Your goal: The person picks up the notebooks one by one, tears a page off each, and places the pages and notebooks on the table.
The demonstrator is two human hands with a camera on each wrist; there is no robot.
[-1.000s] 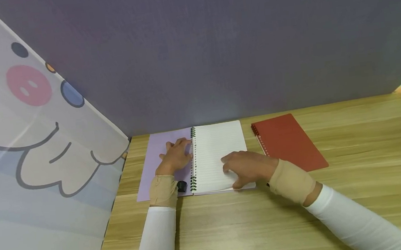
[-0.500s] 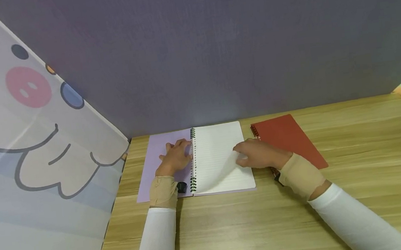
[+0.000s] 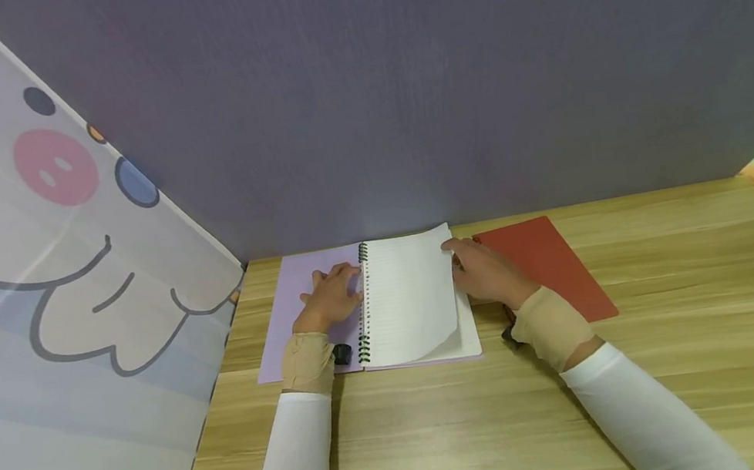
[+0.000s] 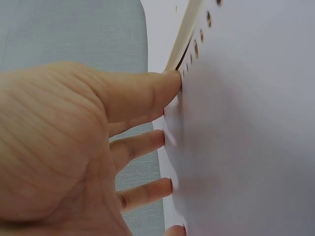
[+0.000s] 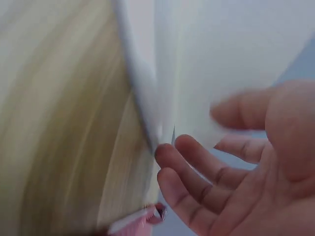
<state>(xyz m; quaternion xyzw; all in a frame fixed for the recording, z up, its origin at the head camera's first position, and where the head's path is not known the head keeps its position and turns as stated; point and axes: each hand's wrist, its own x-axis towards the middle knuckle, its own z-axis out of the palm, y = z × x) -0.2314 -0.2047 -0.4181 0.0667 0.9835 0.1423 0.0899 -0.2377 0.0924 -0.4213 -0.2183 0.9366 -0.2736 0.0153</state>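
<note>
A spiral notebook [image 3: 405, 294] lies open, its lilac cover [image 3: 283, 331] folded out to the left and lined white pages to the right of the green coil [image 3: 364, 349]. My left hand [image 3: 332, 300] rests with spread fingers on the inside of the cover. Its thumb reaches the punched edge by the binding in the left wrist view. At the right edge of the pages, my right hand [image 3: 486, 269] pinches a lifted page [image 3: 425, 291] near its upper corner. That page bows upward, its lower right corner curling above the sheet beneath. The right thumb is hidden in the head view.
A red spiral notebook [image 3: 555, 269] lies closed to the right, partly under my right hand. Behind both notebooks rises a grey panel [image 3: 404, 108]. A wall with cartoon prints [image 3: 112, 296] borders the wooden table [image 3: 428, 438] on the left.
My right hand has moved from the lower right of the page up to its upper right edge, and the page has lifted with it. My left hand has stayed in place.
</note>
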